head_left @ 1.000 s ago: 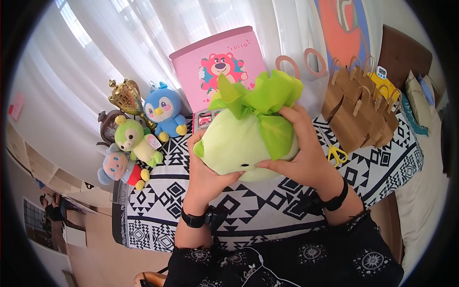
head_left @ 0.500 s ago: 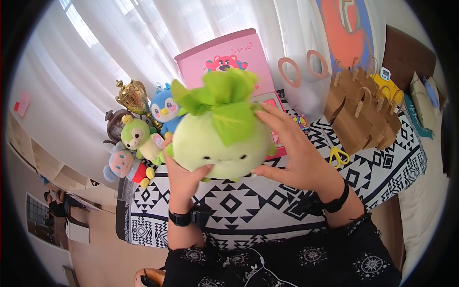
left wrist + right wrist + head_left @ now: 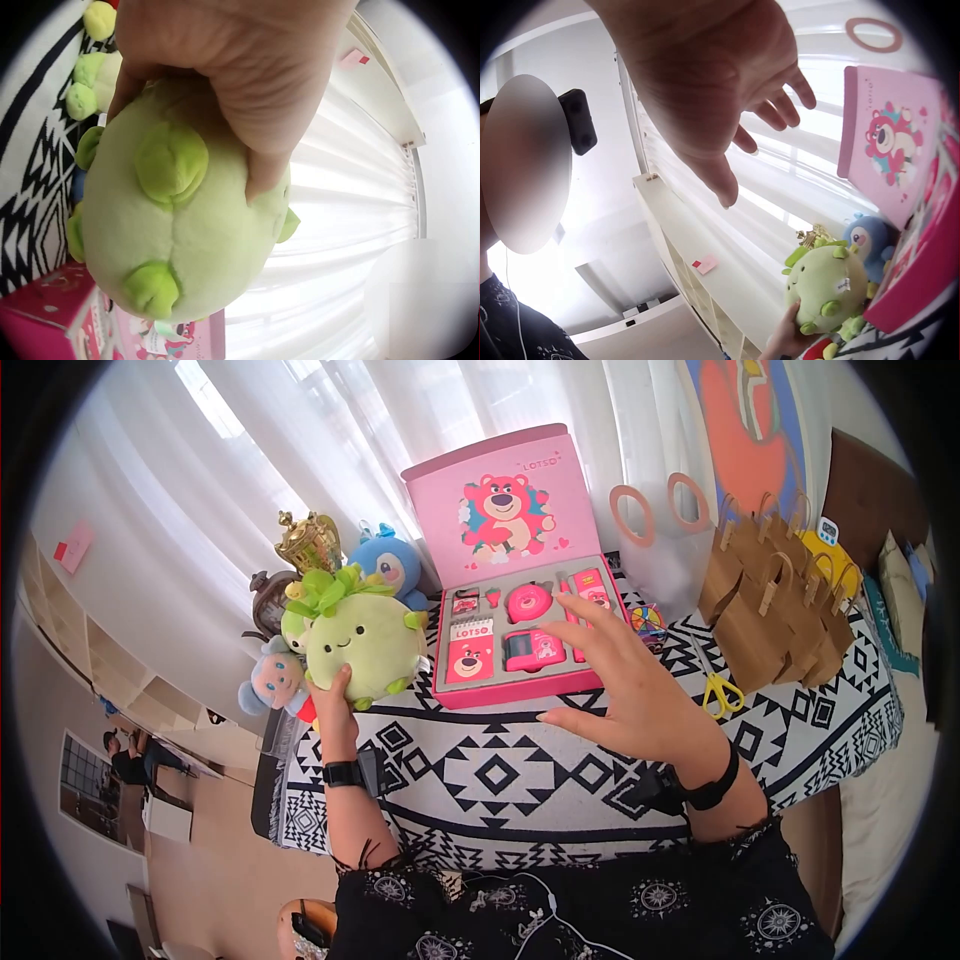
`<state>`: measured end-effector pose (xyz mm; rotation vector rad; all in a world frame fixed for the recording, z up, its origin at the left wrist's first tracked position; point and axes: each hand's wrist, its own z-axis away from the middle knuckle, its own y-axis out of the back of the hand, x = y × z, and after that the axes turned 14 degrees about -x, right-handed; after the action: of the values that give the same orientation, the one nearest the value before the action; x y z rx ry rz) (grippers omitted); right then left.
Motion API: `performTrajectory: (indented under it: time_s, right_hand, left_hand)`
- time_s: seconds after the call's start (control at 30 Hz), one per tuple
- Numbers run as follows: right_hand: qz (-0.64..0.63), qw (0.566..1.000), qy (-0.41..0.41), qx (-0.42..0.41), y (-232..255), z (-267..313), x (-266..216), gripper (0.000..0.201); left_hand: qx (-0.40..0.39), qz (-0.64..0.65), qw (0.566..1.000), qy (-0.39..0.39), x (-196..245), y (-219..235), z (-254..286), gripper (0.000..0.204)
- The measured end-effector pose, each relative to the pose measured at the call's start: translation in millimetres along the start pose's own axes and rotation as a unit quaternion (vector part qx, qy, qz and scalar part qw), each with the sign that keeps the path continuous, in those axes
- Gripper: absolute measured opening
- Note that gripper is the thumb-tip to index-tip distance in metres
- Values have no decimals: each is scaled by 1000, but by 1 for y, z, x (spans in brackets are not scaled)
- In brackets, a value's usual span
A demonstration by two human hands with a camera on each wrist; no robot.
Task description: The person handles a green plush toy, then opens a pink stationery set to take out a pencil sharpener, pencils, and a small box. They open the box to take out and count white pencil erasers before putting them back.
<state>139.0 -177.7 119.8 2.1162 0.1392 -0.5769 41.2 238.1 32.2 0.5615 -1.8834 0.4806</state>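
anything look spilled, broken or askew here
Nothing looks spilled or broken. The round, pale-green plush toy with the leafy top is askew, its face slanting sideways, though that seems to come from the left grip holding it.

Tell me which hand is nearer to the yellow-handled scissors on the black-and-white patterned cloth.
Right. The right hand hovers open to the left of the scissors; the left hand is much farther left, gripping the round pale-green plush toy with leafy top.
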Motion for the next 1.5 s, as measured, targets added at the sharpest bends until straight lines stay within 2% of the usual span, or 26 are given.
performTrajectory:
  time_s: [0.2, 0.27, 0.33, 0.4, 0.5, 0.63, 0.7, 0.73, 0.8, 0.83, 0.87, 0.93, 1.0, 1.07, 1.13, 1.17, 1.23, 1.27, 1.33, 1.43, 1.47, 1.5]
  right_hand:
    - [7, 1000, 10, -20, -4, -1, 2, 67]
    - [9, 1000, 12, -22, -4, -2, 3, 66]
    - [12, 1000, 5, -25, -4, -2, 3, 67]
    - [18, 999, 1, -29, -4, -2, 4, 67]
    - [21, 999, -10, -33, -2, -2, 4, 66]
    - [20, 999, -17, -35, -2, -3, 7, 64]
    - [21, 999, -11, -27, -2, -4, 8, 62]
    - [23, 1000, -6, -20, -1, -3, 8, 60]
    - [22, 1000, -1, -8, 0, -3, 8, 58]
    - [21, 1000, 13, 3, 1, -3, 8, 56]
    - [21, 1000, 6, 3, 1, -2, 8, 56]
    - [24, 1000, 12, 8, 0, -3, 10, 54]
    - [25, 1000, 13, 8, -1, -2, 11, 54]
    - [33, 999, 23, 15, -2, -2, 11, 52]
    - [30, 999, 24, 19, 0, -2, 10, 51]
    - [29, 999, 28, 23, 2, -2, 10, 49]
    - [24, 998, 35, 37, 4, -1, 11, 46]
    - [19, 997, 45, 53, 5, 0, 11, 44]
    - [11, 998, 29, 55, 16, 3, 2, 43]
    - [15, 990, 91, 105, 26, 8, 5, 36]
    - [15, 991, 81, 104, 31, 12, 1, 36]
    - [-46, 985, 109, 125, 37, 16, -5, 35]
  left_hand:
    - [27, -16, 997, 70, -43, 10, -7, 64]
    - [41, -70, 988, 133, -52, 16, -12, 67]
    - [48, -45, 988, 140, -56, 19, -16, 68]
    - [71, -42, 979, 186, -60, 22, -20, 67]
    - [51, -37, 981, 181, -63, 24, -20, 69]
    - [66, -42, 981, 179, -63, 24, -17, 69]
    - [143, -148, 976, 76, -67, 24, -18, 72]
    - [137, -149, 976, 80, -70, 23, -17, 72]
    - [186, -293, 933, -91, -42, -2, -10, 67]
    - [179, -322, 923, -112, -21, -23, -3, 58]
    - [173, -322, 924, -109, -12, -34, -1, 58]
    - [42, -308, 935, -173, 1, -53, -1, 52]
    - [10, -307, 934, -181, 20, -88, 6, 47]
    - [-107, -351, 911, -189, 30, -120, 15, 45]
    - [-176, -356, 894, -208, 29, -150, 22, 43]
    - [-179, -354, 894, -206, 25, -162, 24, 43]
    - [-262, -369, 868, -204, 14, -183, 28, 42]
    - [-266, -366, 869, -202, 8, -190, 28, 42]
    - [-335, -390, 841, -170, -6, -201, 27, 41]
    - [-341, -415, 830, -149, -38, -203, 20, 44]
    - [-345, -428, 823, -142, -45, -203, 19, 46]
    - [-328, -426, 833, -135, -43, -203, 22, 49]
